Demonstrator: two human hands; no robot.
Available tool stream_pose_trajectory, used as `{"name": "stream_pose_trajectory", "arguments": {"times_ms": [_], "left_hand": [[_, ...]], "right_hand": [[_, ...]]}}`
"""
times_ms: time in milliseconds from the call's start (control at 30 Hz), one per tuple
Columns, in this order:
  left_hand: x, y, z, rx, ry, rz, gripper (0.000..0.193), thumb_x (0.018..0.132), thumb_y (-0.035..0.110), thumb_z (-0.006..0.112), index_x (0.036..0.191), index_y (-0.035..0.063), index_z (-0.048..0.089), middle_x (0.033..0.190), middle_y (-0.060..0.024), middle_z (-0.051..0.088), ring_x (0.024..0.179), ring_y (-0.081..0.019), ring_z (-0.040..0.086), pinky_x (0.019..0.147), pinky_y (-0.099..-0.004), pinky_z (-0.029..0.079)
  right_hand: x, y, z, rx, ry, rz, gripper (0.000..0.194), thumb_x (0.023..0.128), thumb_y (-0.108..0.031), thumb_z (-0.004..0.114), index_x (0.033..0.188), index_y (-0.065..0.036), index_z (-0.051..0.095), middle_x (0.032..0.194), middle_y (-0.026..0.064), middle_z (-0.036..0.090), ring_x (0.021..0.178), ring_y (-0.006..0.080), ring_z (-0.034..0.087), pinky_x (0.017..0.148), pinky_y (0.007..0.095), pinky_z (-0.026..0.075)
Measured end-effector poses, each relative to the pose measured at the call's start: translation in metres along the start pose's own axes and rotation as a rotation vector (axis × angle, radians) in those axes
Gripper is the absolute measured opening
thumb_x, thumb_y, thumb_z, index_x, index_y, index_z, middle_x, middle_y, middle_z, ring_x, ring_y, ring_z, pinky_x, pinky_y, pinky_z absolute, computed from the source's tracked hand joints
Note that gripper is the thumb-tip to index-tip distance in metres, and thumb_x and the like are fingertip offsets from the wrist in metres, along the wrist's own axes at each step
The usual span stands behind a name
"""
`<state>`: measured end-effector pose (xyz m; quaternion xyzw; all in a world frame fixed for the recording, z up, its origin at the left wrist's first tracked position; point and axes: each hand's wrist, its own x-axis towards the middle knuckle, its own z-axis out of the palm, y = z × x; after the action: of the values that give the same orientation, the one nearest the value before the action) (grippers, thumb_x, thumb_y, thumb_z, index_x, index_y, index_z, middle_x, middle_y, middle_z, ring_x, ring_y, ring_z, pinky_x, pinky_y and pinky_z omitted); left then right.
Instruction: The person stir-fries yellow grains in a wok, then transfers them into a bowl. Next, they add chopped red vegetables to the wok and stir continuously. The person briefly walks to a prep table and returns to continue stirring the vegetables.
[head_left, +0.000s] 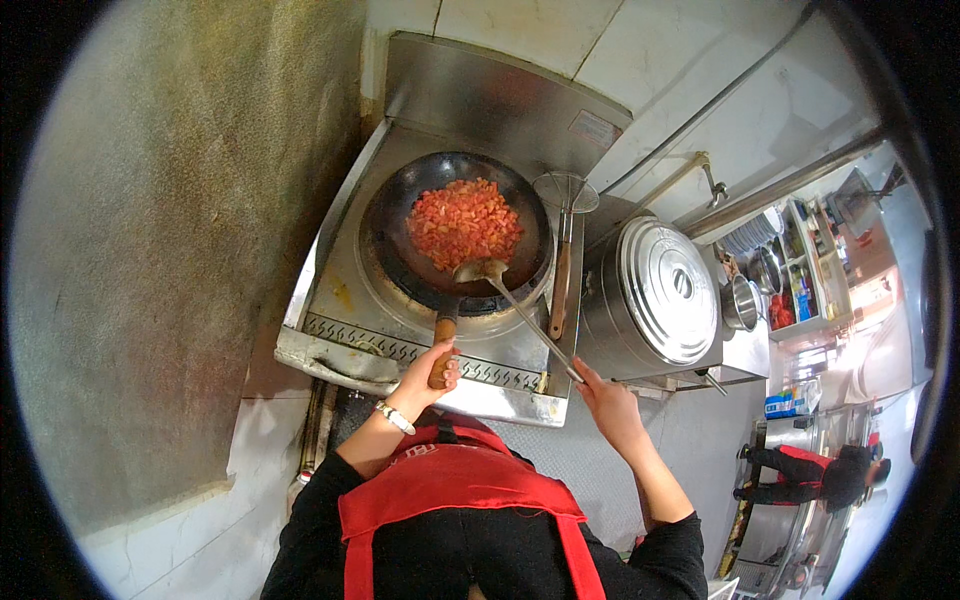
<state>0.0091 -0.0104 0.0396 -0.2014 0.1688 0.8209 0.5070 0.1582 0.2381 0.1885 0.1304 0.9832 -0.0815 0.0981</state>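
A dark wok (390, 217) sits on the burner of a stainless steel stove (337, 292). Chopped red pieces, which look like diced tomato (465, 225), are heaped in its middle and reach toward its far side. My left hand (435, 371) is wrapped around the wok's wooden handle (445, 330). In my right hand (609, 401) is the end of a long metal wok ladle (529, 319). The ladle's bowl (480, 271) rests inside the wok at the near edge of the red pieces, partly touching them.
Right of the wok lies a wire skimmer (566, 195) with a wooden handle. Beyond it stands a large lidded steel pot (667, 289). A wall tap (716, 187) juts out above. Shelves (802, 270) hold dishes and bowls. Another person (817, 476) stands far right beside steel counters.
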Motion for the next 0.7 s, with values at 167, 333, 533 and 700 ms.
{"name": "stream_pose_trajectory", "arguments": {"times_ms": [167,333,533,700], "left_hand": [[0.002,-0.001,-0.003,-0.007,-0.012,0.002,0.027,0.086,0.026,0.058,0.093,0.0018,0.048,0.06,0.0001,0.043,0.047,-0.0095,0.04,0.041,-0.0215,0.032],[0.002,0.0,-0.005,0.001,-0.037,-0.001,0.027,0.086,0.026,0.058,0.093,0.0016,0.048,0.06,0.0,0.043,0.047,-0.0098,0.04,0.041,-0.0213,0.033],[-0.002,0.0,0.008,-0.018,0.031,-0.012,0.024,0.086,0.024,0.057,0.09,0.0021,0.047,0.06,-0.0006,0.044,0.048,-0.0097,0.04,0.041,-0.0211,0.033],[0.002,-0.002,0.008,-0.079,0.014,-0.081,0.02,0.088,0.023,0.053,0.084,0.0042,0.048,0.061,-0.0003,0.043,0.052,-0.011,0.042,0.042,-0.0227,0.034]], "right_hand": [[0.004,0.004,0.013,-0.055,-0.01,-0.033,0.046,0.09,-0.033,0.045,0.134,-0.027,0.034,0.067,0.0156,0.061,0.062,0.0354,0.06,0.054,0.0461,0.046],[0.022,0.008,0.036,-0.115,-0.014,0.008,0.047,0.09,-0.033,0.044,0.135,-0.027,0.031,0.066,0.0155,0.062,0.061,0.0349,0.061,0.054,0.0456,0.047],[0.065,0.0,0.067,0.052,0.025,0.022,0.046,0.091,-0.033,0.044,0.134,-0.021,0.034,0.069,0.0182,0.062,0.061,0.0321,0.061,0.054,0.0427,0.047],[0.063,-0.008,0.045,0.919,-0.166,0.248,0.043,0.092,-0.025,0.048,0.132,-0.013,0.041,0.063,0.0055,0.053,0.047,0.0134,0.045,0.047,0.0303,0.04]]}}
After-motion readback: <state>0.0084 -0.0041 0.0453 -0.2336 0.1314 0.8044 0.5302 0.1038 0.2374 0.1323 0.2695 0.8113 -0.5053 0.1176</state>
